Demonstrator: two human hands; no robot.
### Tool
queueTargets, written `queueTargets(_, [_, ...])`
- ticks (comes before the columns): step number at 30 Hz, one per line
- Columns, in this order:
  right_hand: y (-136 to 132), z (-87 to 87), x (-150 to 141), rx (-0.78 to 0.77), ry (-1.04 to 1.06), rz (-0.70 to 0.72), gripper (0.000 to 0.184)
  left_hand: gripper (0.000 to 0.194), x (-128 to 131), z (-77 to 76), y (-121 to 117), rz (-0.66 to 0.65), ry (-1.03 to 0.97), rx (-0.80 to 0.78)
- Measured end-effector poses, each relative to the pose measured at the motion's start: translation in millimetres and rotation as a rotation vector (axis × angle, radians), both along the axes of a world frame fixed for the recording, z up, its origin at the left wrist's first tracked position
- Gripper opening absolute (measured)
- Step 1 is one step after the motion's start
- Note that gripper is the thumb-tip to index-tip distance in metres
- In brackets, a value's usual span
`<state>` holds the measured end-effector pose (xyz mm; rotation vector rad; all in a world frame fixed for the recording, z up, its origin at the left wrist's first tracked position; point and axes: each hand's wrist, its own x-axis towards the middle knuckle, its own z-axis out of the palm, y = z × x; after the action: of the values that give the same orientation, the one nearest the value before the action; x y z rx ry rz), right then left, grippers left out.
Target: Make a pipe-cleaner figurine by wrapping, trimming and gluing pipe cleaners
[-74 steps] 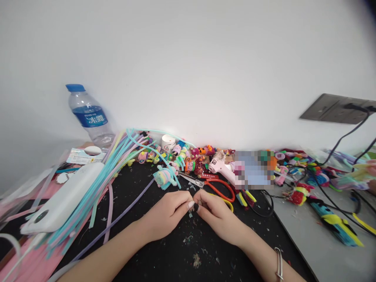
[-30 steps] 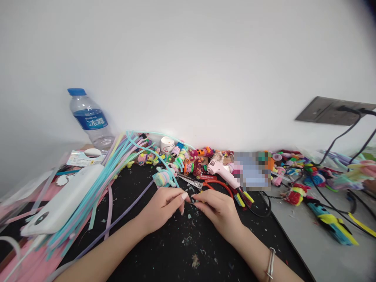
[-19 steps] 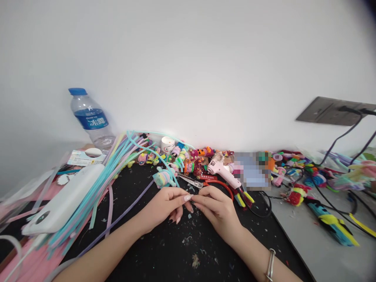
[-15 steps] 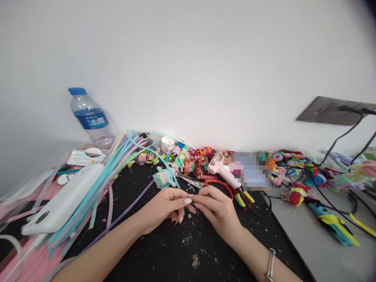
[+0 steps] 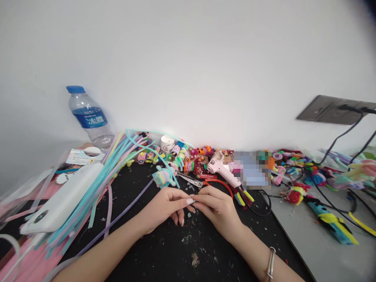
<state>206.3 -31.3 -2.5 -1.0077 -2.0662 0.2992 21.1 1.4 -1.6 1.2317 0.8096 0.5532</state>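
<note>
My left hand (image 5: 169, 203) and my right hand (image 5: 216, 205) meet fingertip to fingertip above the black mat (image 5: 164, 254). Each pinches with thumb and forefinger; whatever lies between the tips is too small and too covered to name. Just beyond my left hand sits a small pastel-striped pipe-cleaner figure (image 5: 164, 177), its blue-green stem rising behind it. Behind the fingertips lie scissors (image 5: 216, 182) with orange-red handles. A pink hot glue gun (image 5: 225, 172) rests past my right hand, with yellow and dark red pipe-cleaner ends near its grip.
Left are a bundle of pastel pipe cleaners (image 5: 88, 199), a white power bank-like case (image 5: 63, 199) and a water bottle (image 5: 89, 117). Colourful fuzzy figures line the wall. A black cable (image 5: 264, 213) curls at right, near a blue-yellow bundle (image 5: 331, 221). Scraps dot the mat.
Both hands stay together at the same place, with only slight finger shifts; the left hand's lower fingers have moved a little. The whole view has shifted very slightly.
</note>
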Motion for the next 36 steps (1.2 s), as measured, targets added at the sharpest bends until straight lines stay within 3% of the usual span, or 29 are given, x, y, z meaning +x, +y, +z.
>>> queueTargets(8, [-2.0,2.3,-0.4,-0.013,-0.231,-0.004,0.022,0.025,-0.1,-1.8,0.8,-0.002,0.165,0.239])
queueTargets(12, [-1.8,2.9,-0.7,-0.058,-0.249,0.012,0.022,0.026,-1.6,-3.1,1.6,-0.015,0.215,0.305])
queueTargets(21, [2.9,2.3,3.9,-0.086,-0.065,0.002,0.017,0.025,-5.3,1.3,4.8,0.039,0.167,0.298])
queueTargets(31, [0.5,5.2,2.4,-0.113,-0.083,0.035,0.019,0.023,-3.9,1.8,2.8,-0.005,0.171,0.290])
queueTargets(33, [1.2,5.9,3.7,-0.095,-0.086,-0.023,0.017,0.022,-4.5,1.8,3.4,0.023,0.158,0.289])
queueTargets(36, [3.5,7.3,9.3,-0.074,-0.127,-0.252,0.012,0.023,-6.2,1.6,5.4,0.117,0.113,0.275])
